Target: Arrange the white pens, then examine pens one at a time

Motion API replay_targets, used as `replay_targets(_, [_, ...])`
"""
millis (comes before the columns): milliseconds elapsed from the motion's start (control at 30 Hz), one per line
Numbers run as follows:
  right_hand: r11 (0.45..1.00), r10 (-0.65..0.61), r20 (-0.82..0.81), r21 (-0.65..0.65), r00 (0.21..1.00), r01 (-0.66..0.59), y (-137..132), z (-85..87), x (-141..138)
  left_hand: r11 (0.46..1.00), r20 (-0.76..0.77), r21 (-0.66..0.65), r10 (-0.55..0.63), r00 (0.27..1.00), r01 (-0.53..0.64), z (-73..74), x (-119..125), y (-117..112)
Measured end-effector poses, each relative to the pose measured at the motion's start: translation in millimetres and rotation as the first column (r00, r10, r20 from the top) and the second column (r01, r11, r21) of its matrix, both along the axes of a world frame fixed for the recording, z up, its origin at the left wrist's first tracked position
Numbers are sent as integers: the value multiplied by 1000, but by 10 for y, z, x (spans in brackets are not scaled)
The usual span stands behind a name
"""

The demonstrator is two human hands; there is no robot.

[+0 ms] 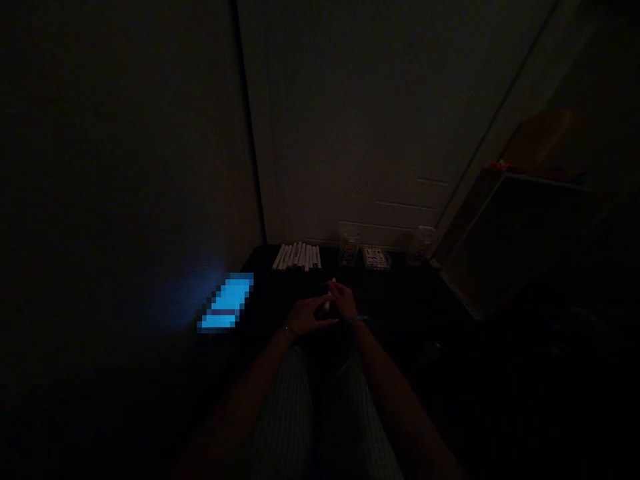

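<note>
The room is very dark. My left hand (306, 316) and my right hand (343, 299) meet over a dark surface in front of me. Both close on a small white marker-like stick (330, 295) held between them. Beyond the hands, a row of several white markers (298, 257) lies side by side near the wall. My wrists each carry a thin band.
A glowing blue screen (227, 303) lies to the left of my hands. Small packs (376, 258) and a clear container (349, 251) stand by the wall. A pale box (500, 233) rises at the right. A wall corner stands behind.
</note>
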State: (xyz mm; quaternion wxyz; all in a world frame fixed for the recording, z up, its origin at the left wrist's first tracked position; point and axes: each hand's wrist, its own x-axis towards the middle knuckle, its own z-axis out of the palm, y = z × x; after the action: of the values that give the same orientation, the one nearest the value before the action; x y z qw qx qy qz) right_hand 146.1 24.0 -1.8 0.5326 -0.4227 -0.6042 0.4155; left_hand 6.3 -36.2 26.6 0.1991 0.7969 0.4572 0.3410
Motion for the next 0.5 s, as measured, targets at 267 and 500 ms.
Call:
replay_targets(267, [998,34,80,49,996,-38,-2,1,30,999,117,-23,-34,993,37,-103,-9,112])
replay_targets(500, [987,13,229,154,973,-49,-104,10,-12,993,260,-89,92,961,-71,-82,-34,108])
